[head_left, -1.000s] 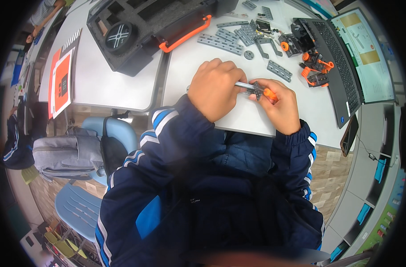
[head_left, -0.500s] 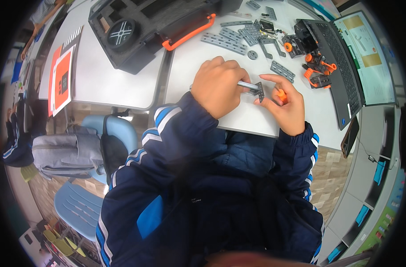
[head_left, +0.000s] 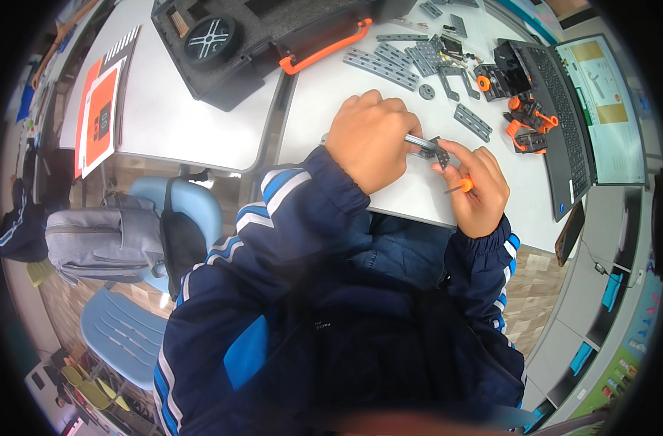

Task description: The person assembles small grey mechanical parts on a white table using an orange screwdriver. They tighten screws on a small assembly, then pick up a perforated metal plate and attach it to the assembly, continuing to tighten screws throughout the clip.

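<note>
One small grey bracket (head_left: pixel 439 151) pinched between both my hands, near the white table's (head_left: pixel 411 196) front edge. Left hand (head_left: pixel 371 142) closed on its metal rod; right hand (head_left: pixel 480 189) grips one orange-handled screwdriver (head_left: pixel 460 187). About six loose grey strips (head_left: pixel 381 67) behind, one laptop (head_left: pixel 564 123) right. Bare tabletop left of my hands.

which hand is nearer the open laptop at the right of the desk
Right. The right hand, holding a small orange-handled tool, sits just short of the open laptop's near edge. The left hand is farther off, on the far side of the small grey bracket.
</note>
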A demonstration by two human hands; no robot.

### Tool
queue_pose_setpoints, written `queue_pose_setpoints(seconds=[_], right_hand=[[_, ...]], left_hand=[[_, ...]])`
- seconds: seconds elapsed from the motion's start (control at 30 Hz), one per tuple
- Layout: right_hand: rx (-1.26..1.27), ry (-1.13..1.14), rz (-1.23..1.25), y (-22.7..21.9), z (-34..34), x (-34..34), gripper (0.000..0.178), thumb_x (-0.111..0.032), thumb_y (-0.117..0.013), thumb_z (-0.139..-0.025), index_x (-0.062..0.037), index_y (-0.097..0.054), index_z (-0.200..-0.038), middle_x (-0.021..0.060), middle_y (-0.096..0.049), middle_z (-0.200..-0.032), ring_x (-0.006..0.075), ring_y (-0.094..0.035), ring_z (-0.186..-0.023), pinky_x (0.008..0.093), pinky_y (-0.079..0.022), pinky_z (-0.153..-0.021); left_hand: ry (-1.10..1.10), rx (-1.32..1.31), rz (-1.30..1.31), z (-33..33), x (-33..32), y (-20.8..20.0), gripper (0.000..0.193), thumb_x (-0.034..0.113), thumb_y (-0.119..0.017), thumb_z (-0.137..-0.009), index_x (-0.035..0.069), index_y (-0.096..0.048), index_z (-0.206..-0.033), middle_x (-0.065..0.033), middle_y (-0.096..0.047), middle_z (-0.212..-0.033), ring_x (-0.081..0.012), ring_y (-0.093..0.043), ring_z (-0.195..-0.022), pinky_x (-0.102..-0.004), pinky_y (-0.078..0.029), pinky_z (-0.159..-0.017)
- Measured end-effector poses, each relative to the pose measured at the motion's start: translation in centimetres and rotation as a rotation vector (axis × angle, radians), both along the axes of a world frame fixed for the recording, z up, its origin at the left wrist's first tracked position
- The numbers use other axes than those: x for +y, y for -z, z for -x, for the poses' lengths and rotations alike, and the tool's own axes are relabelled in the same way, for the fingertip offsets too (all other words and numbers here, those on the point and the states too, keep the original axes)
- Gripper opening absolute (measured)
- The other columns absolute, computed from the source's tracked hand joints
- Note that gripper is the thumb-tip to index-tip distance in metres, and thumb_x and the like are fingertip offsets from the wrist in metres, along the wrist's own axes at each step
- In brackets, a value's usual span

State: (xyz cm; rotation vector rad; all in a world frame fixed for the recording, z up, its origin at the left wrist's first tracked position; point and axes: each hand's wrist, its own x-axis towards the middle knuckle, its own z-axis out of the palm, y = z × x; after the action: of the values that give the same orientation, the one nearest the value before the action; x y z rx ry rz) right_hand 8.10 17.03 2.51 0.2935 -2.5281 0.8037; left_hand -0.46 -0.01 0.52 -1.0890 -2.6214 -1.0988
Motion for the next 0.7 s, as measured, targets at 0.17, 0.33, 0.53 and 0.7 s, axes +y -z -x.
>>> queue_pose_setpoints(seconds=[0.17,0.33,0.53,0.7], right_hand=[[0.015,-0.006,-0.015,-0.1,0.1,0.0,0.027,-0.007,-0.076,-0.075,-0.0042,-0.069,-0.101,0.0061,-0.049,-0.061,0.0210,-0.045,-0.057,0.0312,-0.038,-0.055],[0.003,0.008,0.002,0.0,0.0,-0.1,0.029,-0.006,-0.076,-0.074,-0.0042,-0.069,-0.101,0.0060,-0.049,-0.062,0.0205,-0.045,-0.057,0.0307,-0.038,-0.055],[-0.113,0.071,0.140,0.1,-0.5,0.1,0.041,-0.004,-0.079,-0.069,-0.0048,-0.067,-0.108,0.0046,-0.051,-0.066,0.0151,-0.047,-0.060,0.0271,-0.041,-0.057],[-0.248,0.189,0.139,0.2,-1.0,0.9,0.041,-0.008,-0.078,-0.074,-0.0047,-0.066,-0.113,0.0059,-0.054,-0.074,0.0128,-0.050,-0.065,0.0251,-0.043,-0.060]], left_hand=[[0.003,0.006,0.008,0.0,0.0,0.0,0.013,0.009,-0.074,-0.071,0.010,-0.071,-0.083,-0.0038,-0.066,-0.083,-0.0263,-0.057,-0.082,-0.0365,-0.045,-0.077],[0.002,0.019,0.006,0.0,0.0,0.0,0.013,0.009,-0.074,-0.071,0.010,-0.071,-0.084,-0.0040,-0.066,-0.083,-0.0262,-0.057,-0.081,-0.0363,-0.045,-0.077],[0.015,0.015,0.004,0.1,0.0,-0.1,0.012,0.009,-0.074,-0.072,0.010,-0.071,-0.084,-0.0041,-0.066,-0.084,-0.0260,-0.057,-0.080,-0.0360,-0.045,-0.076],[0.018,0.010,0.003,0.1,0.0,-0.1,0.012,0.009,-0.074,-0.072,0.010,-0.071,-0.084,-0.0041,-0.067,-0.084,-0.0259,-0.057,-0.080,-0.0354,-0.045,-0.076]])
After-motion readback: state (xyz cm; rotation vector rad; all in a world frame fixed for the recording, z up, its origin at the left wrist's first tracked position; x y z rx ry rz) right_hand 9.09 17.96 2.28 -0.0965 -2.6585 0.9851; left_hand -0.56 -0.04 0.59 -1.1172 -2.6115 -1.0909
